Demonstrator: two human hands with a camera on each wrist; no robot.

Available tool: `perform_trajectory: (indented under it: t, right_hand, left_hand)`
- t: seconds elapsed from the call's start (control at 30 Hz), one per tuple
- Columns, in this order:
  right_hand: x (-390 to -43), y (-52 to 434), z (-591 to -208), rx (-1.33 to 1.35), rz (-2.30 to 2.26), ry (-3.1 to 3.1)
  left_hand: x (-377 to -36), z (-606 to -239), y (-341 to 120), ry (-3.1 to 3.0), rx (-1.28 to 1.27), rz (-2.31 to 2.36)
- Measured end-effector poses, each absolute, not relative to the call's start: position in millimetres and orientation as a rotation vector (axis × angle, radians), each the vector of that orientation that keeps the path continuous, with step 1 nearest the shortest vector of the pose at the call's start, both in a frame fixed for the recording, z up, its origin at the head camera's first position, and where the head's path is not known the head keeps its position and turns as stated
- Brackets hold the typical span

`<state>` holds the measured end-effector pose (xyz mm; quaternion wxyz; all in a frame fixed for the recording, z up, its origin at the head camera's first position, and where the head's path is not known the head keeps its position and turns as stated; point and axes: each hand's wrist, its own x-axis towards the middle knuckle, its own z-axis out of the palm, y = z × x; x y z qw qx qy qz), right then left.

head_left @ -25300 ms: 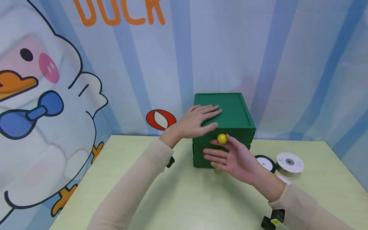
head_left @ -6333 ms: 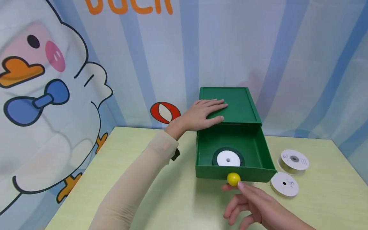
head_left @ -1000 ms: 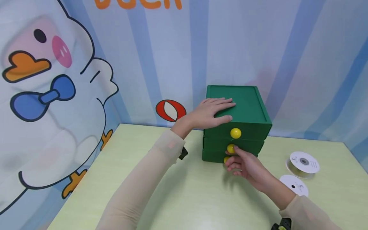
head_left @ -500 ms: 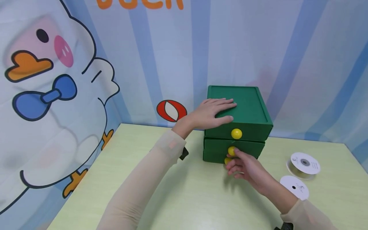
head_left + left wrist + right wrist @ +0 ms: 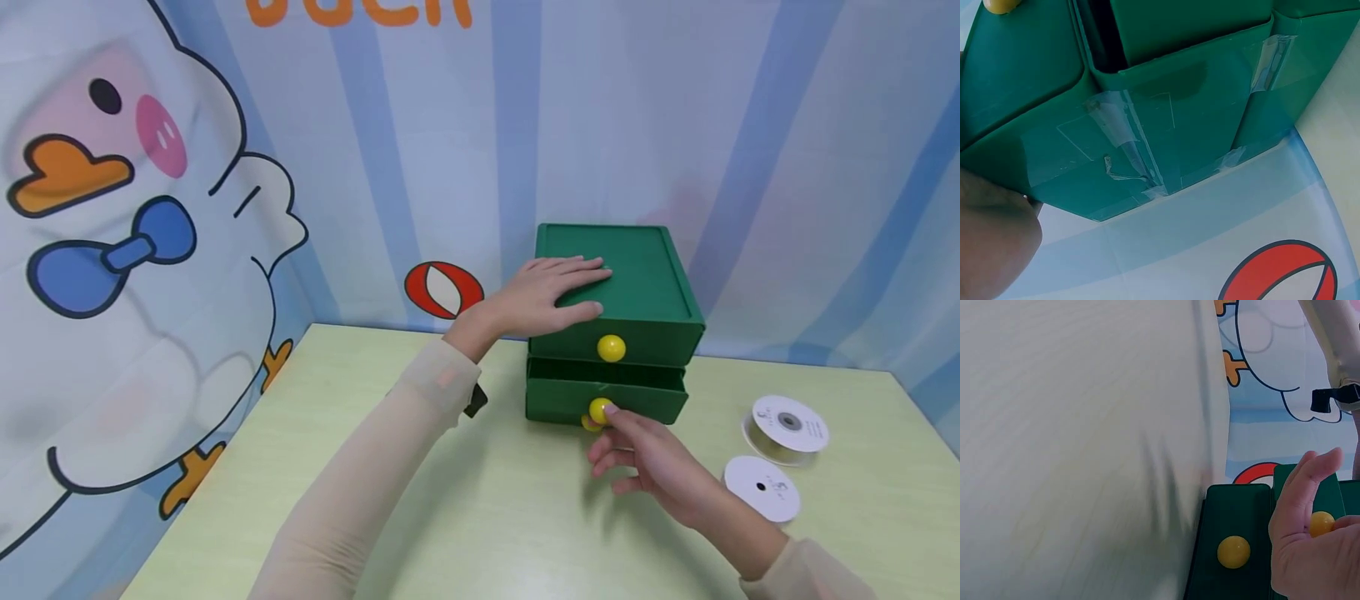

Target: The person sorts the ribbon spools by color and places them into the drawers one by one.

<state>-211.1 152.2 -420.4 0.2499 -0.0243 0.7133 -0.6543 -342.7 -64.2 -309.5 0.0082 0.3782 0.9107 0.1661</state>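
The small dark green three-drawer cabinet (image 5: 611,321) stands at the rear of the pale yellow-green desk (image 5: 465,508), close against the blue-striped backdrop printed with a cartoon duck (image 5: 135,250). The left hand (image 5: 547,293) lies flat on the cabinet top, fingers straight and spread, thumb at the front edge above the top drawer; in the left wrist view the green side wall, patched with strips of clear tape (image 5: 1129,147), fills the picture, and only a part of that hand shows at the lower left. The right hand (image 5: 647,461) is at the front of the middle drawer (image 5: 606,397), which stands slightly out from the cabinet face, with a dark gap showing above it. Its thumb and forefinger pinch the round yellow knob of the middle drawer (image 5: 599,409); the other fingers are loosely curled below. The round yellow knob of the top drawer (image 5: 611,347) is untouched, and that drawer sits flush. A third yellow knob (image 5: 587,424) is partly hidden behind the right hand's fingers. To the right of the cabinet, well apart from it, a spool of olive-coloured ribbon with a white face (image 5: 784,427) and a flat white spool (image 5: 761,487) lie on the desk near each other
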Motion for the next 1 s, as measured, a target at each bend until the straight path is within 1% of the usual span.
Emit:
perform_trajectory:
  t: [0.7,1.0]
  right_hand:
    - [-178.5,152.6,-421.0,0.015,-1.748,1.881]
    - [-165.9,157.6,-421.0,-0.011,-1.73,1.822]
  left_hand:
    - [-343.8,-310.5,-63.8,2.856,1.19,0.508]
    - [-345.3,-310.4,-63.5,2.852,1.194,0.496]
